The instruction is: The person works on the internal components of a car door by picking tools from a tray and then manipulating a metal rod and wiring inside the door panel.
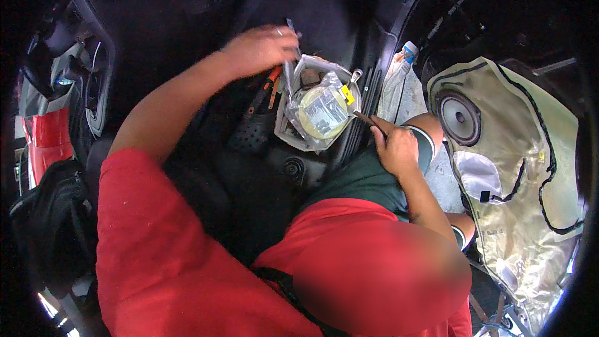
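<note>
My left hand (265, 51) is stretched out over the left rim of a white open container (295, 140), its fingers blurred by motion. A long, thin metal tool (287, 77) shows above and below those fingers, which look closed round it. In the container lies a clear plastic bag (324, 112) holding a round, pale yellow thing with a printed label and a yellow tag. A wrench (355, 76) leans at the container's right rim. My right hand (398, 150) rests by my knee, closed on a slim dark bar-like tool (365, 118) that points toward the container.
Orange-and-black handled tools (272, 81) lie left of the container on the dark vehicle floor. A door sill (378, 65) runs along its right side. A plastic bottle (409, 53) stands beyond it. At right is the open door with a speaker (460, 117) and beige lining (518, 206).
</note>
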Demonstrator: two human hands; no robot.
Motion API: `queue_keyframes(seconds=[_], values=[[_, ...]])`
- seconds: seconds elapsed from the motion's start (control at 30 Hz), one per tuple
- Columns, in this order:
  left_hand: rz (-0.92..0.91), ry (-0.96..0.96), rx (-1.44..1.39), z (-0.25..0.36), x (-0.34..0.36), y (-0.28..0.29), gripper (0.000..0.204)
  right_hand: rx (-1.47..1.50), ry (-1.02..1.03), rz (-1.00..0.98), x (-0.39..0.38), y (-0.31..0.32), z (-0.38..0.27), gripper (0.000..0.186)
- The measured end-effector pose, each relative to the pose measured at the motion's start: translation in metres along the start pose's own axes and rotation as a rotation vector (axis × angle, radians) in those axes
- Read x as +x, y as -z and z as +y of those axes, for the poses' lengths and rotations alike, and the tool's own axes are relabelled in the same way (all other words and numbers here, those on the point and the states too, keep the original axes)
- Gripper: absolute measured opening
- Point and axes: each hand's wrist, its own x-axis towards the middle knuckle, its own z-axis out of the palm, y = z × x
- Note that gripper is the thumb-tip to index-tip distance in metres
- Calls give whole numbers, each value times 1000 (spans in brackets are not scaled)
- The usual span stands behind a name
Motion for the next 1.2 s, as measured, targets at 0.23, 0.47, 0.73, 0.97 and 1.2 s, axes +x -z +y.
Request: queue_keyframes(seconds=[0.23, 0.47, 0.73, 0.97, 1.2], values=[[-104, 554, -192, -46, -49, -64, 31, -11, -35, -37, 0, 3, -4, 36], [30, 228, 21, -14, -28, -70, 32, -18, -32, -18, 0, 1, -2, 36], [-522, 448, -556, 135, 50, -74, 94, 42, 39, 71, -1, -5, 3, 35], [-438, 448, -576, 152, 39, -93, 123, -17, -47, -26, 2, 1, -2, 37], [-378, 584, -796, 143, 39, -106, 86, 13, -17, 16, 2, 0, 3, 39]])
